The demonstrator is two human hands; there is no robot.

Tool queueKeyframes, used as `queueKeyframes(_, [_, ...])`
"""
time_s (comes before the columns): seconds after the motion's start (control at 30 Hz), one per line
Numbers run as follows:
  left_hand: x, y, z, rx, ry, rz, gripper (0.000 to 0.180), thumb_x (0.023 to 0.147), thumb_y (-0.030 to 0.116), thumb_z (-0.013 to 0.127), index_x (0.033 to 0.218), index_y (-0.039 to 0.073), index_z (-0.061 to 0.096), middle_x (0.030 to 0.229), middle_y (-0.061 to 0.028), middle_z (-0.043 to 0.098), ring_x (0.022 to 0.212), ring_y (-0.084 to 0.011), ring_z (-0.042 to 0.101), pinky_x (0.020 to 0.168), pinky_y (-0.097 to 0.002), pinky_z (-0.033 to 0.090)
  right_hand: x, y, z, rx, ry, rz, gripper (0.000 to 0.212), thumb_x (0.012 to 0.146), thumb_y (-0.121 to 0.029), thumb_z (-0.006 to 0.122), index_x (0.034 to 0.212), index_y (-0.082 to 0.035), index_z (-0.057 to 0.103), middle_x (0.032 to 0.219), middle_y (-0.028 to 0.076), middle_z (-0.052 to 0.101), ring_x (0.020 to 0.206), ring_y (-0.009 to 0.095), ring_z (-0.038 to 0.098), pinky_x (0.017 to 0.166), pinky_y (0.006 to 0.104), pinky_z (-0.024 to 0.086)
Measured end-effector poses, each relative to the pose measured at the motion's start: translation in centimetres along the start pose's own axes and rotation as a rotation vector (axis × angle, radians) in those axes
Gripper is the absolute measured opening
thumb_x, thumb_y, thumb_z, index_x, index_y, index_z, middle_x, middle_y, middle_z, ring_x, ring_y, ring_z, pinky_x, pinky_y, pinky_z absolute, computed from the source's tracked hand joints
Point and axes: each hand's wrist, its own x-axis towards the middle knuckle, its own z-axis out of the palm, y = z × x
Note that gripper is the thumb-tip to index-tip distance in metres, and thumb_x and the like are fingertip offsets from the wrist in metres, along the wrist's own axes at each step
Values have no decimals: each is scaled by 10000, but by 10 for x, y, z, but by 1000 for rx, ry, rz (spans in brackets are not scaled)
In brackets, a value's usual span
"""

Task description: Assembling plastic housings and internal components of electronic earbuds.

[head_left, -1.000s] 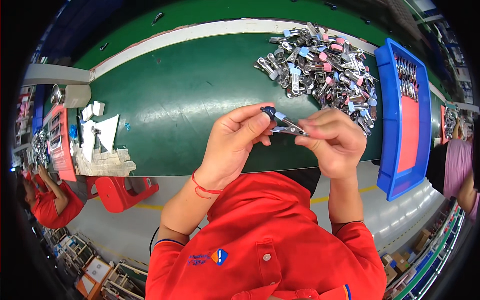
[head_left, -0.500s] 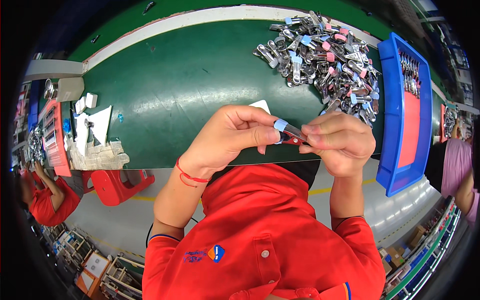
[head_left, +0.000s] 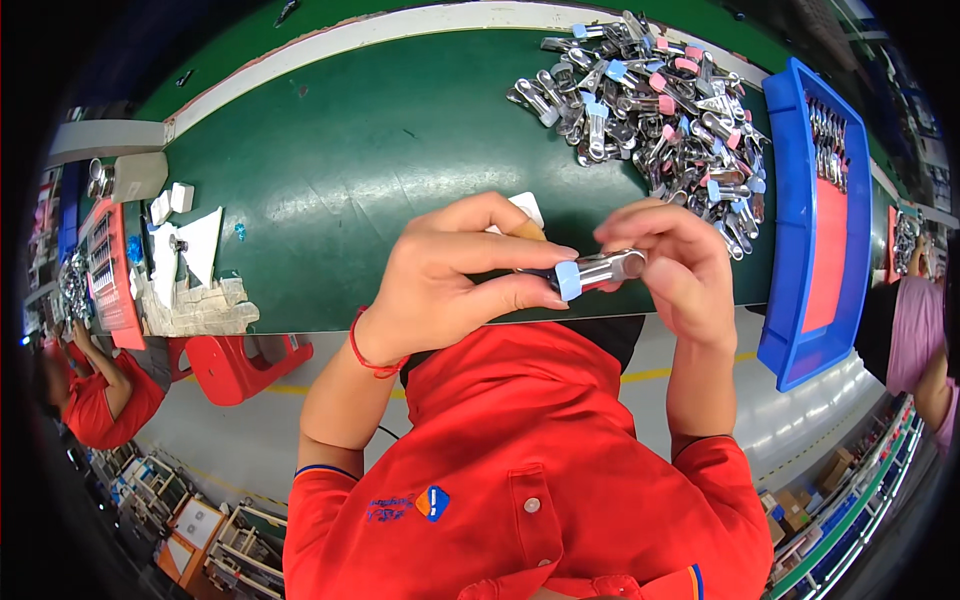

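A shiny metal clip [head_left: 605,270] with a light-blue tip is pinched between the thumb and fingers of my left hand [head_left: 450,258], over the front edge of the green table. Its rounded bare end points right, towards my right hand [head_left: 685,265]. The fingers of that hand are curled loosely and stand apart, slightly blurred, close beside the clip's end. Behind my left fingers a small white piece [head_left: 527,208] lies on the table, partly hidden.
A heap of metal clips [head_left: 660,110] with blue and pink tips covers the back right. Beside it stands a blue tray [head_left: 785,340] with a row of clips on a pink sheet [head_left: 828,260]. White pieces [head_left: 203,245] and a metal cup [head_left: 140,178] lie left.
The clip has turned in my left hand so its broad metal face and rounded end show. My right hand has let go of the clip, and its fingers have spread.
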Motion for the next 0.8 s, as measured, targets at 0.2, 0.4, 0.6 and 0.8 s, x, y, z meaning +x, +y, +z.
queueKeyframes(0.2, [4, 4, -9, 300, -103, 258, 348, 664, 86, 832, 993, 1, 759, 862, -82, 614, 761, -208, 594, 629, -315, 466, 3, -6, -19, -121, -216, 226, 124, 820, -49, 686, 831, 42, 604, 868, 142, 598, 712, 172, 620, 635, 281, 522])
queueKeyframes(0.4, [3, 6, -9, 303, -115, 280, 346, 664, 112, 828, 985, 4, 760, 862, -83, 615, 764, -224, 598, 636, -323, 473, -2, -7, -10, -150, -208, 133, 151, 798, -52, 713, 735, 10, 590, 752, 108, 578, 623, 146, 553, 554, 257, 421])
queueKeyframes(0.6, [4, 5, -8, 240, -150, 294, 341, 668, 119, 823, 984, 6, 761, 861, -85, 620, 763, -225, 598, 642, -326, 477, -4, 1, -12, -102, -219, 61, 170, 774, -43, 726, 696, -4, 580, 698, 92, 560, 595, 139, 522, 528, 265, 375])
queueKeyframes(0.8, [5, 6, -7, 245, -160, 280, 337, 671, 126, 822, 982, 12, 764, 857, -84, 624, 766, -222, 599, 644, -323, 478, -3, 1, -15, -133, -234, 52, 168, 771, -39, 724, 697, -1, 579, 694, 96, 558, 582, 142, 524, 519, 265, 383])
